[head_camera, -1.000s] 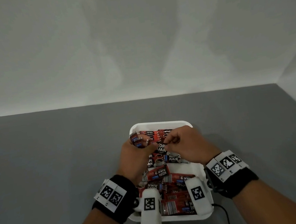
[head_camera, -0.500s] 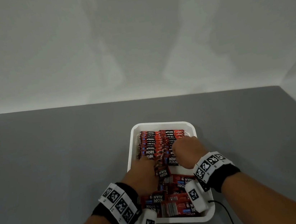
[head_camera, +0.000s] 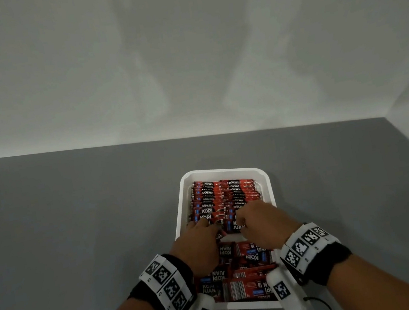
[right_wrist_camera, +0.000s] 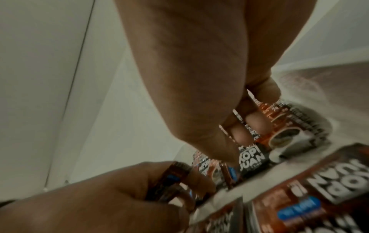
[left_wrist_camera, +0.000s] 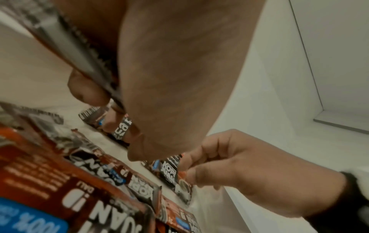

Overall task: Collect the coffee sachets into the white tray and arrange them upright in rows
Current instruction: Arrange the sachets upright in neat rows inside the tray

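A: Start big. Where does everything sit?

B: On the gray counter is the white tray. Its far half carries the upright rows of coffee sachets; the near half carries the loose sachets, lying flat in a heap.

A: What has changed in the last second?

B: Both hands have dropped from above the far rows to the rows' near end, uncovering them. I'd judge the sachets they held are being seated there.

A: And the hands themselves?

B: The left hand has curled fingers clamping a small bundle of sachets. The right hand pinches a standing sachet between thumb and fingertips.

A: So, progress?

B: Everything seems collected; standing up the flat heap remains.
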The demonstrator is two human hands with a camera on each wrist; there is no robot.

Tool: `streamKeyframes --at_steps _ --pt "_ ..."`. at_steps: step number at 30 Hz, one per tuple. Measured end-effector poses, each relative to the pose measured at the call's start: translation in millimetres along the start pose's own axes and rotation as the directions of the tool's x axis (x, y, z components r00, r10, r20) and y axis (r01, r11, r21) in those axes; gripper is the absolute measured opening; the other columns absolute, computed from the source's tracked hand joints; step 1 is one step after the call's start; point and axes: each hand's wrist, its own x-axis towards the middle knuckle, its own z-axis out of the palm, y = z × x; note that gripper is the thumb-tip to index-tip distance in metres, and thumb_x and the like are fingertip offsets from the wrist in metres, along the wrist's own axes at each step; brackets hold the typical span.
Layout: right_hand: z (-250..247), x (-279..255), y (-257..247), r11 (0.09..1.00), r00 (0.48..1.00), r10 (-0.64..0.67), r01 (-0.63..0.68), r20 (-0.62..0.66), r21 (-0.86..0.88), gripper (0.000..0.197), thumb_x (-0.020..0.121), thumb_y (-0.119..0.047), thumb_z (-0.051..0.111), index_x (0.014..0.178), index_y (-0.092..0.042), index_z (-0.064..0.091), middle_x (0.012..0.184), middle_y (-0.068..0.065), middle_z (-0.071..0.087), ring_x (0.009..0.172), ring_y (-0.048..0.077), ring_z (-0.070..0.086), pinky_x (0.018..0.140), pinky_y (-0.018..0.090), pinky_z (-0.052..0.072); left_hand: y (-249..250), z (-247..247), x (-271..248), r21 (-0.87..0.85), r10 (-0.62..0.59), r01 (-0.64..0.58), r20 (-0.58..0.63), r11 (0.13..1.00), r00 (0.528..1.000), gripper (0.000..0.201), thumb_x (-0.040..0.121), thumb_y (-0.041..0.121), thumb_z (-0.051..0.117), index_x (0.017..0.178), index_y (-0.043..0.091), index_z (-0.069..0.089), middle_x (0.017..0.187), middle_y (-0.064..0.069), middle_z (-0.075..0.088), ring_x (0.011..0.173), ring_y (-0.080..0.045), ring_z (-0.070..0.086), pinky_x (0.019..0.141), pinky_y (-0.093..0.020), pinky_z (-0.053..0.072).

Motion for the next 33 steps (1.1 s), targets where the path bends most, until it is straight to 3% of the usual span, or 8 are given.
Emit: streamKeyframes --at_steps 8,13,16,19,22,25,27,33 --pt "29.3 -18.5 9.8 0.975 0.993 -0.092 0.104 0.073 -0.195 0.047 0.102 -0.046 0.044 0.141 -0.021 0.052 0.137 0.002 0.048 0.129 0.024 0.044 0.11 0.04 0.033 5.8 3.1 0.8 0.1 0.036 -0.034 -0.019 0.994 0.999 0.073 0.091 0.04 0.061 0.155 0.023 0.031 0.146 -0.005 0.04 0.137 -0.032 0.038 0.118 -0.047 0.034" --pt "29.7 -17.6 6.8 0.977 0.996 -0.072 0.08 0.048 -0.195 0.048 0.101 -0.047 0.044 0.14 -0.02 0.052 0.138 0.002 0.046 0.13 0.024 0.044 0.111 0.039 0.031 6.7 0.4 1.4 0.144 0.04 -0.036 -0.021 0.989 0.999 0.081 0.088 0.048 0.061 0.157 0.022 0.026 0.145 -0.005 0.039 0.134 -0.031 0.04 0.116 -0.045 0.035" --pt "29.5 -17.8 7.3 0.982 0.996 -0.074 0.081 0.044 -0.172 0.047 0.1 -0.047 0.045 0.139 -0.022 0.053 0.136 0.001 0.047 0.129 0.023 0.045 0.111 0.04 0.032 4.7 -1.0 -0.9 0.088 0.027 -0.027 -0.003 0.996 1.0 0.081 0.076 0.054 0.045 0.151 0.026 0.037 0.14 -0.001 0.044 0.132 -0.028 0.041 0.114 -0.046 0.038" --pt "27.8 -17.8 9.6 0.995 0.996 -0.083 0.085 0.036 -0.057 0.045 0.098 -0.046 0.051 0.136 -0.022 0.054 0.13 -0.001 0.046 0.124 0.022 0.046 0.107 0.039 0.04 9.5 -10.7 -8.7 -0.262 -0.043 0.006 -0.136 0.965 0.99 0.041 0.087 0.036 0.052 0.125 0.021 0.061 0.124 -0.001 0.051 0.116 -0.019 0.052 0.104 -0.037 0.048" --pt "17.5 -18.0 7.3 0.983 0.995 -0.088 0.095 -0.053 0.158 0.039 0.095 -0.043 0.06 0.127 -0.022 0.06 0.119 -0.007 0.046 0.115 0.013 0.048 0.101 0.034 0.046 16.3 -28.3 -14.9 -0.713 -0.168 -0.045 -0.226 0.699 0.96 0.025 0.099 0.014 0.046 0.101 0.01 0.07 0.093 -0.005 0.072 0.081 -0.011 0.068 0.077 -0.03 0.059" --pt "-0.6 -17.9 -8.5 0.86 0.992 -0.012 0.073 -0.123 0.505 0.034 0.095 -0.041 0.065 0.124 -0.025 0.063 0.112 -0.015 0.06 0.101 0.0 0.058 0.089 0.019 0.048 22.7 -39.7 -18.8 -0.965 -0.258 -0.093 -0.157 0.244 0.953 0.027 0.102 0.006 0.044 0.107 0.005 0.07 0.102 -0.019 0.075 0.093 -0.031 0.074 0.082 -0.041 0.061" --pt "-6.9 -15.5 -19.7 0.704 0.995 0.031 0.043 -0.092 0.709 0.033 0.092 -0.039 0.07 0.121 -0.026 0.063 0.106 -0.01 0.072 0.093 0.006 0.069 0.084 0.027 0.057 28.2 -44.5 -17.7 -0.982 -0.282 -0.182 -0.186 0.041 0.941 0.023 0.1 0.0 0.05 0.113 -0.002 0.068 0.109 -0.029 0.072 0.1 -0.045 0.07 0.088 -0.054 0.057" --pt "-22.1 -7.1 -19.9 0.646 0.947 0.17 0.101 -0.272 0.757 0.014 0.086 -0.01 0.078 0.091 -0.022 0.073 0.083 0.0 0.076 0.079 0.012 0.072 0.075 0.026 0.057 27.5 -52.1 -18.6 -0.944 -0.416 -0.309 -0.235 -0.119 0.879 0.014 0.094 -0.002 0.062 0.106 -0.008 0.067 0.097 -0.027 0.073 0.081 -0.034 0.075 0.066 -0.037 0.06"
